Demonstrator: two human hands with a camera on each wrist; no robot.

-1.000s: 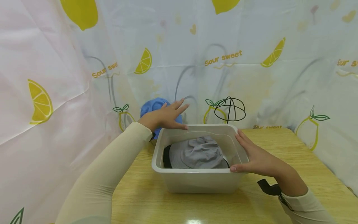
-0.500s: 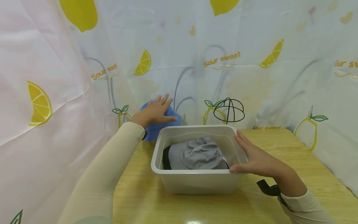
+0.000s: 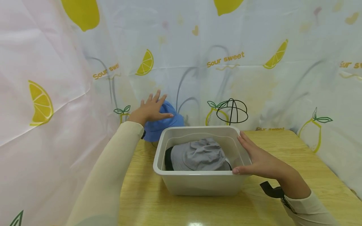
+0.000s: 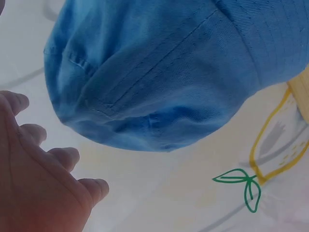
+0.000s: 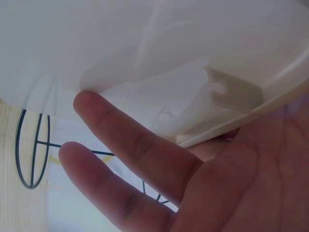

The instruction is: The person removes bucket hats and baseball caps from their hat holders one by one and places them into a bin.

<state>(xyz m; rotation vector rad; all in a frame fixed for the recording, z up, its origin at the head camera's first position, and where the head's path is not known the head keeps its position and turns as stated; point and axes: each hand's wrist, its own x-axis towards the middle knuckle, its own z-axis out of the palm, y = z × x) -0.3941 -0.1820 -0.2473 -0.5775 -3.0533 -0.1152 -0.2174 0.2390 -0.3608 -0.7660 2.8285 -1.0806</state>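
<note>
In the head view, a blue bucket hat (image 3: 167, 122) sits at the back left, partly hidden by my left hand (image 3: 149, 110). That hand's fingers are spread and straight; the left wrist view shows its fingertips just off the hat's crown (image 4: 145, 72). A white plastic bin (image 3: 203, 182) stands on the table, holding a grey hat (image 3: 199, 153) with something black beside it. My right hand (image 3: 263, 161) holds the bin's right front corner, its thumb on the rim. From the right wrist, fingers (image 5: 140, 145) lie along the bin's outer wall.
A black wire hat stand (image 3: 232, 111) rises behind the bin, its base hidden. The wooden table (image 3: 282, 144) runs back to a lemon-printed cloth (image 3: 186, 47), which also hangs along both sides.
My left hand has moved left and slightly up, from above the bin's back left corner to across the blue bucket hat. My right hand and the bin have stayed in place.
</note>
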